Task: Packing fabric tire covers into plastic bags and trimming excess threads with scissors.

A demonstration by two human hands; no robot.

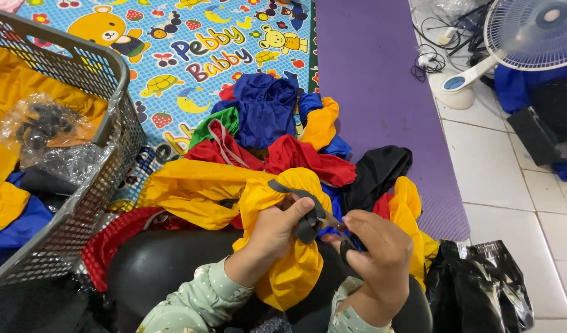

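My left hand (272, 231) grips a bunched yellow fabric bag (289, 274) at its gathered neck, thumb pressed on a dark grey strap (308, 219). My right hand (373, 253) pinches the other end of that strap close beside the left hand, over my lap. A loop of the strap curves up over the top of the yellow bag. Both sleeves are pale green with small dots.
A pile of yellow, red, blue, green and black fabric pieces (277, 142) lies on a patterned play mat (191, 55). A grey mesh basket (92, 185) with yellow cloth and a plastic bag stands left. Purple mat (376, 92), white fan (518, 37), black plastic bags (481, 283) right.
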